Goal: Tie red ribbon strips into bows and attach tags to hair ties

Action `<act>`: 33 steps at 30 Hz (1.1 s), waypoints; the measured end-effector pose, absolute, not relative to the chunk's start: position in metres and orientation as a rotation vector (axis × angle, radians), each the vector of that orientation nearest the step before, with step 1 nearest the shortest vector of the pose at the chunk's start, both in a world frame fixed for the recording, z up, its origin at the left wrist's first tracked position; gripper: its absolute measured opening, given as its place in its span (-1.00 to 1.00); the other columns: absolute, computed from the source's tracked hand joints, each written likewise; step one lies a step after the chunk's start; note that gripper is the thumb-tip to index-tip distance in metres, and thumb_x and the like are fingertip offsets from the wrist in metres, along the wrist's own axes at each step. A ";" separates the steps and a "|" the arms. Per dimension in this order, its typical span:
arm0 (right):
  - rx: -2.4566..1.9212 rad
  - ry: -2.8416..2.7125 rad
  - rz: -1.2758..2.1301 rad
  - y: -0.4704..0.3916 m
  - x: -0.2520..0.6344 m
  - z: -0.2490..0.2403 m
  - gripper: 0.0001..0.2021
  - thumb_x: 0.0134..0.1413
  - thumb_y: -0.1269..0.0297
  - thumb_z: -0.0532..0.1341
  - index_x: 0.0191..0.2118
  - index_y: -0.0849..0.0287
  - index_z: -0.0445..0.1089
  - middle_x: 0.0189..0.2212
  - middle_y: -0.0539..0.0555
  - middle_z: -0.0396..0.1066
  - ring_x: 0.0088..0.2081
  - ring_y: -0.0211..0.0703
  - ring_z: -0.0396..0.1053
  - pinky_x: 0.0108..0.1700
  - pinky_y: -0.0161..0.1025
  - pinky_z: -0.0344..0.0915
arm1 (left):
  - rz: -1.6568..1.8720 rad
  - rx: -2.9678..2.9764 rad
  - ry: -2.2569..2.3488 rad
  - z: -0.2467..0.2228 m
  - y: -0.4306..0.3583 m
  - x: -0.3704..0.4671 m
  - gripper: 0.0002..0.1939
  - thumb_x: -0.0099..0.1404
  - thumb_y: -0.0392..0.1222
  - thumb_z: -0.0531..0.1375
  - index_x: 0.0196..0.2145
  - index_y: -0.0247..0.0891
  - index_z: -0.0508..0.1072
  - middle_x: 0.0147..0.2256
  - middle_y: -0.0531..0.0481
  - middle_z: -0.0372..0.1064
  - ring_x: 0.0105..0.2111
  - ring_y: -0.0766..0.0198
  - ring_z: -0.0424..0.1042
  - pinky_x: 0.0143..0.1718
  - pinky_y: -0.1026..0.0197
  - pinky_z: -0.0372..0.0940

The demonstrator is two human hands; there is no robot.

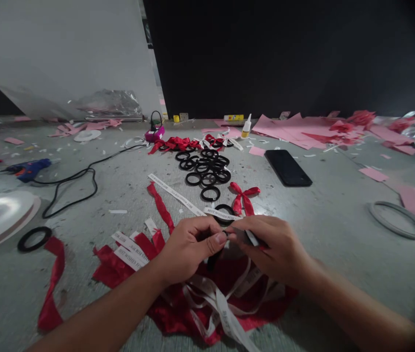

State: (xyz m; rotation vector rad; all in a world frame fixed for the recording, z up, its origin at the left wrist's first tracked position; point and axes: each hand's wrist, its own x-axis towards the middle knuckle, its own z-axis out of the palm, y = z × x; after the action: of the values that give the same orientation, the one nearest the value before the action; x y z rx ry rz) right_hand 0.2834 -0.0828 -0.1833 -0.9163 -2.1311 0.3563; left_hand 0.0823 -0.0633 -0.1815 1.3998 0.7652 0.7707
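Note:
My left hand and my right hand meet fingertip to fingertip at the centre, both closed. What the left fingers pinch is too small to name. A white ribbon piece and something dark show within the right hand, not clear enough to name. Just beyond the fingers lie a black ring and a printed white ribbon. A red bow rests behind the right hand. Below both hands spreads a heap of red ribbon with white printed strips.
Black rings cluster farther back, near a glue bottle. A black phone lies at right. On the left are a blue glue gun with its cable, a white ribbon spool and another black ring. Pink paper lies behind.

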 end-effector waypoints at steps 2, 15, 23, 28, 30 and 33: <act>-0.923 -2.157 0.354 -0.083 0.284 -0.182 -0.82 0.13 0.46 0.20 -0.15 0.12 0.37 -0.31 0.01 0.53 -0.33 -0.24 0.45 -0.26 -0.32 0.29 | 0.758 1.374 0.744 -0.182 -0.062 0.083 -0.67 0.23 -0.01 0.25 -0.49 -0.35 0.38 -0.57 0.07 0.25 -0.56 0.42 0.16 -0.53 0.35 0.06; -1.090 -2.254 0.292 -0.082 0.281 -0.181 -0.85 0.12 0.41 0.09 -0.20 0.14 0.34 -0.44 0.03 0.48 -0.44 -0.17 0.39 -0.39 -0.25 0.20 | 0.651 1.052 0.607 -0.190 -0.062 0.086 -0.63 0.24 0.06 0.24 -0.44 -0.32 0.31 -0.61 0.16 0.10 -0.64 0.50 0.00 -0.62 0.38 -0.09; -1.115 -2.220 0.309 -0.082 0.289 -0.168 -0.79 0.25 0.16 0.07 -0.14 0.18 0.30 -0.44 0.02 0.37 -0.45 -0.21 0.29 -0.39 -0.25 0.16 | 0.704 0.901 0.561 -0.191 -0.062 0.088 -0.71 0.29 -0.05 0.19 -0.46 -0.30 0.28 -0.63 0.16 0.07 -0.67 0.48 0.02 -0.66 0.40 -0.07; -1.073 -2.526 0.189 -0.081 0.286 -0.162 -0.67 0.32 0.12 -0.08 -0.18 0.21 0.33 -0.39 0.09 0.35 -0.41 -0.14 0.24 -0.31 -0.15 0.13 | 0.711 0.840 0.640 -0.188 -0.065 0.089 -0.72 0.26 -0.10 0.19 -0.49 -0.28 0.22 -0.64 0.16 0.05 -0.67 0.48 -0.02 -0.66 0.38 -0.10; -1.072 -2.568 0.158 -0.081 0.285 -0.163 -0.66 0.33 0.13 -0.08 -0.18 0.22 0.33 -0.39 0.08 0.34 -0.41 -0.14 0.23 -0.30 -0.15 0.11 | 0.698 0.835 0.634 -0.188 -0.065 0.089 -0.68 0.25 -0.07 0.20 -0.51 -0.27 0.19 -0.66 0.17 0.03 -0.67 0.48 -0.03 -0.65 0.38 -0.11; -1.076 -2.577 0.115 -0.081 0.285 -0.164 -0.66 0.33 0.13 -0.08 -0.22 0.22 0.34 -0.41 0.07 0.33 -0.42 -0.15 0.21 -0.32 -0.16 0.07 | 0.676 0.866 0.623 -0.188 -0.065 0.088 -0.64 0.24 0.00 0.21 -0.52 -0.27 0.19 -0.66 0.17 0.02 -0.67 0.49 -0.04 -0.65 0.38 -0.12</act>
State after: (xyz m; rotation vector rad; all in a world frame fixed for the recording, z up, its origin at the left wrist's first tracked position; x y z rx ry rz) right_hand 0.2852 -0.0807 -0.1636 -1.0763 -2.5770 0.1152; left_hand 0.0884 -0.0650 -0.1877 0.8656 0.6229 0.6763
